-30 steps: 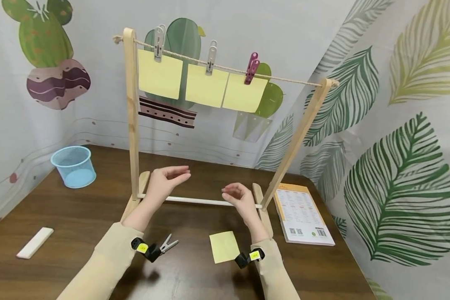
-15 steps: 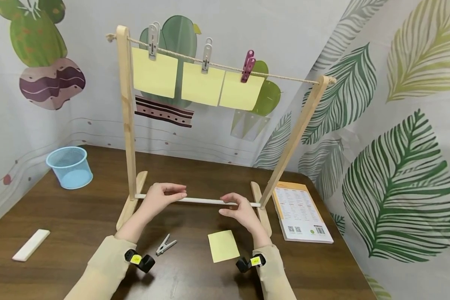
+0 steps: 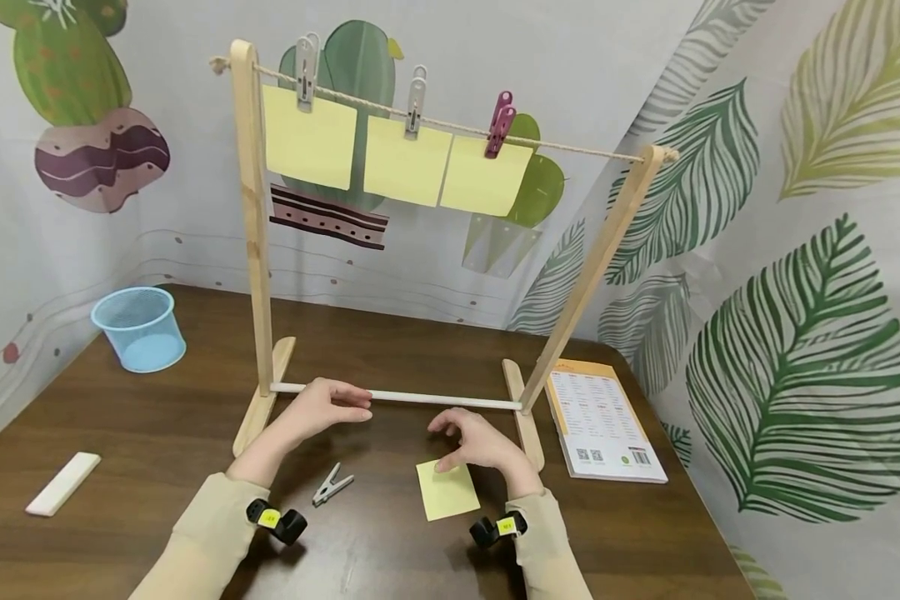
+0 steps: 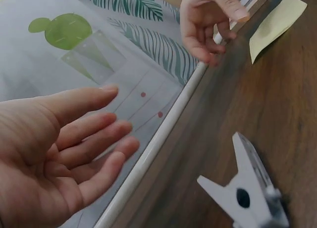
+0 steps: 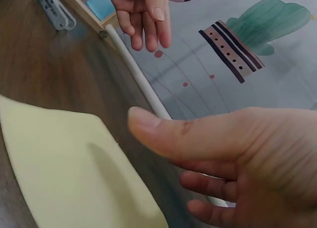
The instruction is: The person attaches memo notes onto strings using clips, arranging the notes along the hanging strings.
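Note:
My right hand (image 3: 483, 437) hovers just over the far edge of a loose yellow sticky note (image 3: 450, 493) on the table, fingers loosely bent and holding nothing. In the right wrist view the thumb's shadow falls on that note (image 5: 64, 158). To the left, my left hand (image 3: 322, 410) hangs in front of the white rod (image 3: 435, 400), its fingers relaxed around nothing. A grey clothespin (image 3: 332, 485) lies on the table nearer me than the left hand; the left wrist view shows this clothespin (image 4: 252, 188) close up. Above, three yellow notes (image 3: 311, 137) hang from a rope, two by grey clothespins (image 3: 416, 104) and one by a purple clothespin (image 3: 500, 127).
The wooden frame's left post (image 3: 253, 225) and right post (image 3: 592, 275) stand on flat feet, with the rope (image 3: 570, 148) strung between them. At the left are a blue mesh basket (image 3: 141, 333) and a white bar (image 3: 63, 483). A calendar-like pad (image 3: 607, 425) lies at the right.
Both hands have come down from higher up. My right hand has moved toward me, down to the loose note; the left has lowered in front of the rod. The hanging notes stay put.

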The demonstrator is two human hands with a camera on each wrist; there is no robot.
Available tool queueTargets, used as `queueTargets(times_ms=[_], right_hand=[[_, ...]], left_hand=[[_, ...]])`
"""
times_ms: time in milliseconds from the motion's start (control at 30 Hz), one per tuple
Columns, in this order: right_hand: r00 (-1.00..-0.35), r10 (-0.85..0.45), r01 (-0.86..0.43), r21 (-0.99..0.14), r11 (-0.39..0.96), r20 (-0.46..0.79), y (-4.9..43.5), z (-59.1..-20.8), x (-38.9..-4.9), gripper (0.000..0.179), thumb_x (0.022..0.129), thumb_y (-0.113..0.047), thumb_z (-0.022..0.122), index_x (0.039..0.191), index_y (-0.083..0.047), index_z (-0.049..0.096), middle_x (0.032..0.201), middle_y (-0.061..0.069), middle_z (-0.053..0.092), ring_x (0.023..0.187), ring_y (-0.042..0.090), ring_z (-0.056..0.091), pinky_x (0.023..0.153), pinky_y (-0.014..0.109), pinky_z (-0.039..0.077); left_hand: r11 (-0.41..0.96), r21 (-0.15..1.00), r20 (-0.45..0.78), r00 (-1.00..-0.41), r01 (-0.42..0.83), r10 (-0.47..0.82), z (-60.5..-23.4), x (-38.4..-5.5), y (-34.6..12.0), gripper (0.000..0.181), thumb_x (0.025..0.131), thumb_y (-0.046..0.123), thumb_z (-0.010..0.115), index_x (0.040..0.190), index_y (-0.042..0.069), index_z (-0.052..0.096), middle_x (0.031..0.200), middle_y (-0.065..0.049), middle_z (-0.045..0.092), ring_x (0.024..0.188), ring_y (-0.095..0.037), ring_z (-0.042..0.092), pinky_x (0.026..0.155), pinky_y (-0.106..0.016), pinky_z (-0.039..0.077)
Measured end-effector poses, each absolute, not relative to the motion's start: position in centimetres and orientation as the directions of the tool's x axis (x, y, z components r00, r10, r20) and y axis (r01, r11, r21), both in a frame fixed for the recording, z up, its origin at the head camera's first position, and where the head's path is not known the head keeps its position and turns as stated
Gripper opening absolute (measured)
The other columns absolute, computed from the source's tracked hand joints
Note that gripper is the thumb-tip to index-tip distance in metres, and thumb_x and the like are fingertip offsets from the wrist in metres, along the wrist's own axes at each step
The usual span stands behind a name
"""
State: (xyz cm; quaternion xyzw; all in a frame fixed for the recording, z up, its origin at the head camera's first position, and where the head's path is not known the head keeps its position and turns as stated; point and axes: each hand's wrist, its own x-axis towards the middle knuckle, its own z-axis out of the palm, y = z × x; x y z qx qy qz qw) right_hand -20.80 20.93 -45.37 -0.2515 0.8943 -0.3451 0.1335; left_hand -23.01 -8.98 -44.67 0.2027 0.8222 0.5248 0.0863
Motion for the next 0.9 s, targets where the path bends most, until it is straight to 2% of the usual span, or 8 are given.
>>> queueTargets(times_ms=[167,300,533,700,900], right_hand=[[-0.803,-0.584,-0.4,-0.618,0.677,-0.12,20.7,-45.5,-20.6,0.056,0.063,-0.018,0.093,0.111,-0.008,0.065,0.111,0.003,0.064,0.1,0.02,0.053,0.091,0.031,0.045],[-0.786,-0.594,-0.414,-0.567,0.712,-0.173,20.7,-45.5,-20.2,0.059,0.059,-0.02,0.094,0.11,-0.013,0.066,0.109,-0.001,0.06,0.102,0.018,0.049,0.09,0.029,0.042],[-0.753,-0.623,-0.452,-0.522,0.724,-0.212,20.9,-45.4,-19.9,0.068,0.057,-0.019,0.095,0.114,-0.011,0.059,0.11,0.001,0.053,0.105,0.018,0.043,0.092,0.031,0.04],[-0.759,-0.619,-0.466,-0.495,0.733,-0.202,20.8,-45.7,-19.9,0.067,0.057,-0.016,0.095,0.112,-0.011,0.057,0.107,0.0,0.052,0.104,0.019,0.043,0.092,0.031,0.04],[-0.797,-0.579,-0.436,-0.499,0.749,-0.172,20.6,-45.7,-19.9,0.063,0.059,-0.014,0.094,0.113,-0.01,0.06,0.106,0.001,0.056,0.103,0.019,0.048,0.092,0.033,0.042]], left_hand=[[0.404,0.888,0.015,-0.892,0.22,0.452,-44.9,-23.1,-9.3,0.038,0.085,0.02,0.075,0.115,-0.004,0.069,0.111,-0.016,0.072,0.11,-0.031,0.065,0.095,-0.044,0.049],[0.416,0.885,-0.013,-0.881,0.21,0.472,-45.0,-23.0,-9.6,0.038,0.085,0.018,0.076,0.114,-0.005,0.069,0.111,-0.018,0.072,0.108,-0.03,0.066,0.093,-0.039,0.051],[0.405,0.888,-0.037,-0.845,0.217,0.533,-45.1,-23.1,-10.4,0.038,0.084,0.017,0.076,0.111,-0.008,0.069,0.107,-0.02,0.072,0.1,-0.024,0.069,0.086,-0.032,0.053],[0.423,0.877,-0.055,-0.824,0.23,0.563,-45.2,-23.3,-11.0,0.035,0.085,0.019,0.075,0.109,-0.007,0.07,0.106,-0.017,0.073,0.098,-0.02,0.068,0.084,-0.03,0.053],[0.426,0.875,-0.07,-0.812,0.228,0.579,-45.2,-23.3,-11.2,0.037,0.085,0.02,0.075,0.11,-0.006,0.069,0.108,-0.016,0.072,0.1,-0.022,0.067,0.086,-0.032,0.053]])
